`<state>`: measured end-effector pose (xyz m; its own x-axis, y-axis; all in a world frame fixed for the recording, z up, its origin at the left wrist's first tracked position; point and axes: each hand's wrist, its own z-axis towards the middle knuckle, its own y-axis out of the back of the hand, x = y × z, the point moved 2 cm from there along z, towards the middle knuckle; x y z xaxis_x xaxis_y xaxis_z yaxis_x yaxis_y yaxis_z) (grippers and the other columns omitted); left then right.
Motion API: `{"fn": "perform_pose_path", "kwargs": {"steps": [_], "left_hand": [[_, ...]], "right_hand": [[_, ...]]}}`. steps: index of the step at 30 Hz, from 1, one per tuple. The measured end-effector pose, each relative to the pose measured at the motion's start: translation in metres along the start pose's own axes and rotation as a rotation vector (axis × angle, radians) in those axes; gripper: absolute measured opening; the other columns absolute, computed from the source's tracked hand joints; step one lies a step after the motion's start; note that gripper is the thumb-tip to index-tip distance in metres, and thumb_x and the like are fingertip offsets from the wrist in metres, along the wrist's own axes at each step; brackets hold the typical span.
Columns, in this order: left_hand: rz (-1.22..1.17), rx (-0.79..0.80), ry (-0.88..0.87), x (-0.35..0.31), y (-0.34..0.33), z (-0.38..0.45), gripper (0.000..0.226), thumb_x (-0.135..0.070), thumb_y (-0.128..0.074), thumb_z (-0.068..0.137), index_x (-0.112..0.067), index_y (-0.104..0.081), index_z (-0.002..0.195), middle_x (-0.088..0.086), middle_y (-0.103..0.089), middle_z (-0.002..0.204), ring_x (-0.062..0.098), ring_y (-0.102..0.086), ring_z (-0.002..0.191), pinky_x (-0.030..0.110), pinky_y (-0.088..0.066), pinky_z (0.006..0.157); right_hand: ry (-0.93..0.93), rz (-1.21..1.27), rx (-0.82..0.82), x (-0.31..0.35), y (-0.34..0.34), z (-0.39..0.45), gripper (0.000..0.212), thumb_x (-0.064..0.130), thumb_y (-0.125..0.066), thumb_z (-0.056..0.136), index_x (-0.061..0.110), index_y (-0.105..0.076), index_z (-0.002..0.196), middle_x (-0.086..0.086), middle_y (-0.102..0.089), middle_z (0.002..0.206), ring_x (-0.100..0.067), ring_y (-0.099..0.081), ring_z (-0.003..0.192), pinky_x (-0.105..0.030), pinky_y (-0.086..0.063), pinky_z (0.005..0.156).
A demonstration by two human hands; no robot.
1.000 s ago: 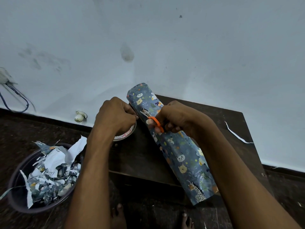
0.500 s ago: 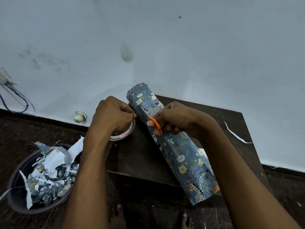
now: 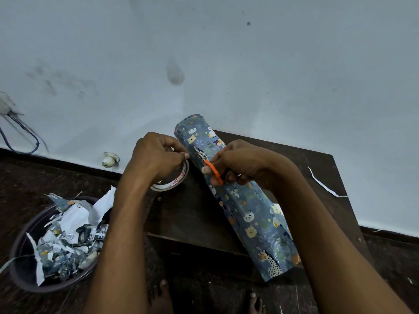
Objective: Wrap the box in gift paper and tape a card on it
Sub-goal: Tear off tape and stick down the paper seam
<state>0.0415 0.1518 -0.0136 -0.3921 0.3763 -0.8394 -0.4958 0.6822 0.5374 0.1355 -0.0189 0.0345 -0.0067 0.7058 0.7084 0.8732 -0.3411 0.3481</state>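
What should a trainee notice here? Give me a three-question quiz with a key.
1. True or false: the right hand holds orange-handled scissors.
2. What does the left hand grip? A) tape roll B) marker C) card
3. Fill in: the basin on the floor holds torn ____ scraps.

Key:
1. True; the blades point toward the left hand's fingers, above the wrapped gift-paper package on the dark wooden table.
2. A
3. paper
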Motion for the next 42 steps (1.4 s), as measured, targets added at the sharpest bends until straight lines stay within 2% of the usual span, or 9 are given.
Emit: {"fn": "perform_pose_path", "kwargs": {"steps": [4, 11, 19, 22, 25, 30, 37, 40, 42], "left_hand": [[-0.032, 0.043, 0.01, -0.002, -0.002, 0.0, 0.01, -0.021, -0.078, 0.086, -0.021, -0.077, 0.076, -0.002, -0.064, 0.051, 0.002, -0.045, 0.036, 0.024, -0.039, 0.053], [-0.221, 0.042, 0.033, -0.005, -0.004, -0.003, 0.026, -0.025, -0.064, 0.096, -0.017, -0.076, 0.074, 0.007, -0.065, 0.061, 0.023, -0.047, 0.04, 0.018, -0.034, 0.04], [-0.348, -0.073, 0.123, -0.006, -0.008, -0.006, 0.035, -0.041, -0.081, 0.081, -0.014, -0.073, 0.06, 0.014, -0.066, 0.056, 0.023, -0.051, 0.041, 0.016, -0.034, 0.039], [-0.35, -0.077, 0.117, -0.007, -0.01, -0.006, 0.033, -0.038, -0.085, 0.078, -0.015, -0.072, 0.058, 0.019, -0.071, 0.068, 0.025, -0.054, 0.045, 0.015, -0.035, 0.04], [-0.345, -0.069, 0.123, -0.008, -0.01, -0.006, 0.03, -0.035, -0.085, 0.079, -0.013, -0.073, 0.063, 0.016, -0.067, 0.06, 0.021, -0.05, 0.04, 0.014, -0.033, 0.037], [-0.353, -0.043, 0.141, -0.005, -0.01, -0.004, 0.02, -0.021, -0.082, 0.082, -0.012, -0.072, 0.067, 0.004, -0.06, 0.047, 0.016, -0.047, 0.035, 0.013, -0.031, 0.036], [-0.349, -0.033, 0.166, -0.003, -0.01, -0.003, 0.018, -0.011, -0.074, 0.085, -0.013, -0.072, 0.067, 0.002, -0.061, 0.047, 0.014, -0.046, 0.035, 0.013, -0.032, 0.036], [-0.35, -0.032, 0.169, -0.003, -0.01, -0.003, 0.017, -0.011, -0.074, 0.085, -0.013, -0.072, 0.068, 0.001, -0.061, 0.047, 0.014, -0.045, 0.035, 0.013, -0.032, 0.036], [-0.347, -0.031, 0.17, -0.003, -0.009, -0.003, 0.017, -0.011, -0.074, 0.085, -0.014, -0.072, 0.068, 0.001, -0.061, 0.048, 0.015, -0.045, 0.036, 0.013, -0.032, 0.036]], "right_hand": [[0.006, -0.01, -0.001, 0.0, -0.001, 0.0, 0.017, 0.02, -0.075, 0.091, 0.005, -0.073, 0.097, -0.007, -0.073, 0.073, -0.009, -0.04, 0.05, -0.017, -0.026, 0.038], [0.01, 0.012, -0.016, 0.0, -0.002, -0.001, 0.017, 0.013, -0.07, 0.092, 0.001, -0.075, 0.103, -0.007, -0.072, 0.071, -0.01, -0.04, 0.049, -0.016, -0.025, 0.037], [0.006, 0.015, -0.031, 0.001, -0.003, -0.002, 0.023, 0.013, -0.07, 0.092, -0.003, -0.074, 0.108, -0.008, -0.072, 0.07, -0.009, -0.04, 0.048, -0.016, -0.024, 0.037], [0.004, 0.019, -0.028, 0.001, -0.004, -0.002, 0.01, 0.011, -0.068, 0.093, 0.005, -0.076, 0.095, -0.008, -0.072, 0.07, -0.009, -0.039, 0.048, -0.016, -0.024, 0.036], [0.005, 0.019, -0.028, 0.0, -0.004, -0.001, 0.016, 0.009, -0.066, 0.094, 0.012, -0.074, 0.081, -0.008, -0.072, 0.07, -0.009, -0.04, 0.048, -0.016, -0.024, 0.035], [0.012, 0.018, -0.037, 0.0, -0.005, -0.002, 0.006, 0.013, -0.071, 0.092, 0.009, -0.074, 0.089, -0.008, -0.072, 0.071, -0.009, -0.041, 0.047, -0.016, -0.025, 0.036], [0.018, -0.006, -0.038, 0.0, -0.003, -0.001, 0.012, 0.018, -0.072, 0.093, 0.006, -0.075, 0.094, -0.008, -0.072, 0.072, -0.008, -0.043, 0.049, -0.016, -0.028, 0.039], [0.006, 0.013, -0.02, 0.002, -0.002, -0.002, 0.013, 0.016, -0.067, 0.096, 0.011, -0.074, 0.087, -0.008, -0.07, 0.071, -0.01, -0.041, 0.052, -0.016, -0.028, 0.039], [-0.014, 0.035, -0.013, 0.005, -0.003, -0.004, 0.017, 0.02, -0.061, 0.096, 0.012, -0.076, 0.091, -0.009, -0.068, 0.072, -0.01, -0.038, 0.052, -0.016, -0.028, 0.039]]}}
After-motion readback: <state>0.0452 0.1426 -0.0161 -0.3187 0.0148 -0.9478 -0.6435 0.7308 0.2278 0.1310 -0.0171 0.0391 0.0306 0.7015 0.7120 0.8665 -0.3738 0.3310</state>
